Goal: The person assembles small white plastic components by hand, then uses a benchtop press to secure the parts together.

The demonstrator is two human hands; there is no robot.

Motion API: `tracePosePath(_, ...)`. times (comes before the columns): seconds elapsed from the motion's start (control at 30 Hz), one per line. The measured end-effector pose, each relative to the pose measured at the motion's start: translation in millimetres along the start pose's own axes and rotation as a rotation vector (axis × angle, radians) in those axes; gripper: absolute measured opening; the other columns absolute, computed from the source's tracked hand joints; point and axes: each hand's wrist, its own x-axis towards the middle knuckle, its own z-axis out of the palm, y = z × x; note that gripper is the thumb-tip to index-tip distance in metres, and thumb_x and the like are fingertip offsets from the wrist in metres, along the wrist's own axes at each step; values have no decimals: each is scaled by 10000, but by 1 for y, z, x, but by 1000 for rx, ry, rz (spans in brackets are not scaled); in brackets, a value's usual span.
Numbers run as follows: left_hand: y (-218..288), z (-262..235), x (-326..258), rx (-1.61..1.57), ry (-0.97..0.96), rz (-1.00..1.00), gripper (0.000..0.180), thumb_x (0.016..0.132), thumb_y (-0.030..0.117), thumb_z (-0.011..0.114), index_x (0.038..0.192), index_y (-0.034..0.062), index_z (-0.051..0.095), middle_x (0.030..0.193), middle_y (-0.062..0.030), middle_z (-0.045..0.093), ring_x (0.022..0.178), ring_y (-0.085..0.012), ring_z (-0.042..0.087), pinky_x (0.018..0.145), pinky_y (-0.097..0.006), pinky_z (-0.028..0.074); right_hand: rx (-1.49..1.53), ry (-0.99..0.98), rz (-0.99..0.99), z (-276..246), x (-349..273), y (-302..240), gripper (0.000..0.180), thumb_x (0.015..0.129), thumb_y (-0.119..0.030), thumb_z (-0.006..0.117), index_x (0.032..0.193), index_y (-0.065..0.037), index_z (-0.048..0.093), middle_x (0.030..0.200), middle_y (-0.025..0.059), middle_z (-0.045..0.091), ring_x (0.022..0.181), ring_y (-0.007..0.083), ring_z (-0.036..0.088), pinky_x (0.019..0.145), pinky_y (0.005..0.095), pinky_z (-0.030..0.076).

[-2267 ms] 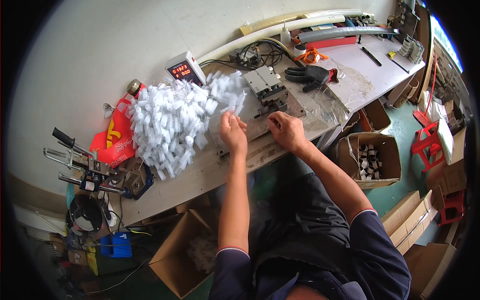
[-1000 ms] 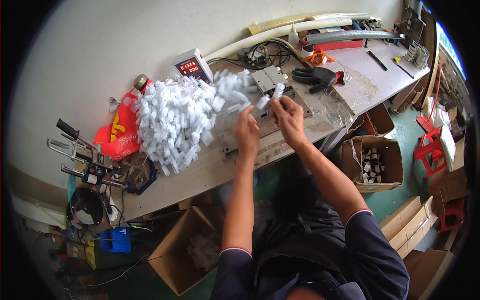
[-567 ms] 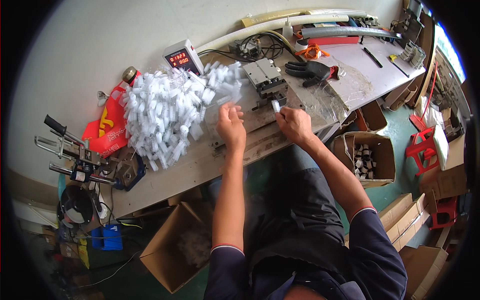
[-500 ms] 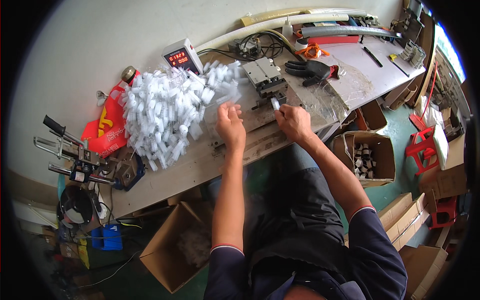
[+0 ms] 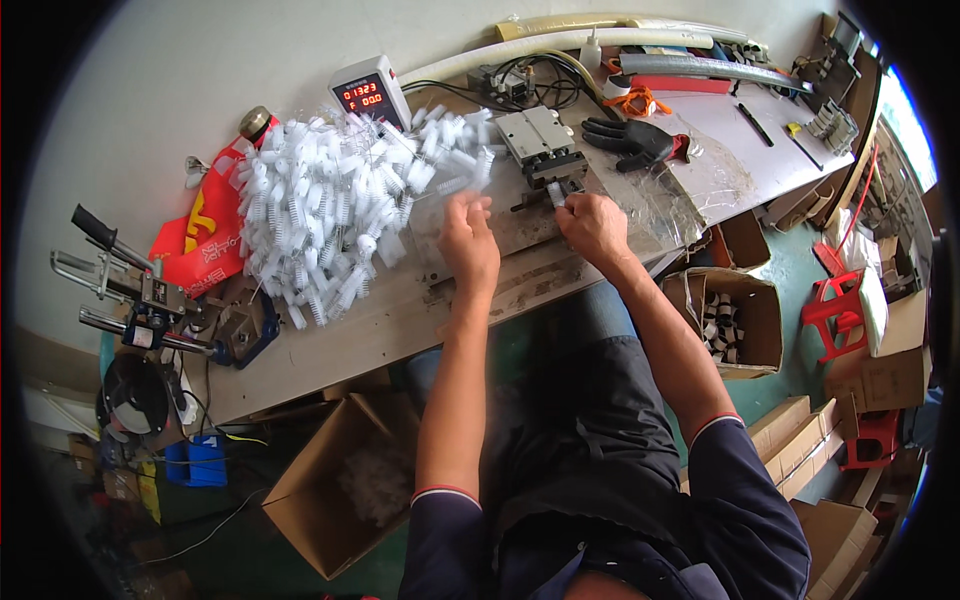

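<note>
Comparing with half a second back: the left hand point(image 5: 468, 240) has drifted up toward the heap, and the right hand point(image 5: 592, 225) sits closer to the metal fixture point(image 5: 541, 147).
Left hand: blurred at the fingertips, hovering at the right edge of the pile of white brush pieces point(image 5: 335, 205); whether its fingers are pinched or apart cannot be told.
Right hand: fingers drawn together, pinching a small white piece point(image 5: 556, 193) just below the fixture; earlier that piece was held a little further out in front.
White pieces: short bristled tubes, heaped loosely on the worn workbench point(image 5: 400, 320), spreading from the red bag point(image 5: 200, 250) across to the fixture.
Counter box: a grey digital counter point(image 5: 365, 95) with red digits stands behind the heap.
Glove: a black glove point(image 5: 630, 140) lies right of the fixture.
Boxes: an open cardboard box point(image 5: 735, 320) holding white parts stands to the person's right; another carton point(image 5: 340, 480) stands under the bench edge.
</note>
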Motion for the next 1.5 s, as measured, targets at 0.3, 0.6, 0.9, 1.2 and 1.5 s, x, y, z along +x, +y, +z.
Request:
tracePosePath(0.3, -4, 0, 0, -20, 8, -6, 131, 1054, 72, 536, 1131, 16, 627, 1062, -89, 761, 841, -116, 666, 670, -275, 557, 0, -10, 1, -1, -1, -1, 300, 894, -345, 621, 843, -79, 750, 845, 199, 728, 842, 422, 706, 776, 527, 559)
tracePosePath(0.6, -1, 2, -2, -3, 20, -20, 132, 1056, 79, 541, 1130, 22, 634, 1072, -88, 765, 843, -120, 669, 665, -278, 557, 7, 114, -6, 11, -7, 3, 326, 910, -346, 614, 799, -56, 714, 795, 214, 708, 811, 434, 696, 759, 543, 545)
tracePosePath(0.9, 0, 1, -2, 34, 28, 0, 120, 1050, 72, 544, 1105, 14, 633, 1074, -103, 768, 864, -147, 692, 712, -297, 566, -44, 150, -2, 11, -5, -3, 315, 899, -329, 602, 789, -53, 708, 791, 218, 705, 812, 438, 694, 757, 545, 544)
tracePosePath(1.2, -5, 1, -3, 143, 106, 99, 110, 1032, 59, 571, 1092, 3, 645, 1070, -142, 772, 953, -249, 745, 859, -361, 558, -47, 162, 7, 17, -5, -1, 306, 889, -330, 602, 791, -60, 707, 802, 212, 710, 810, 433, 696, 750, 544, 547)
tracePosePath(1.5, -6, -1, -1, 298, 83, 274, 91, 958, 91, 667, 1035, 51, 693, 966, -107, 744, 869, -302, 714, 769, -403, 548, -61, 198, -10, 19, -4, -3, 291, 902, -316, 612, 798, -60, 702, 793, 201, 715, 794, 424, 704, 730, 538, 556)
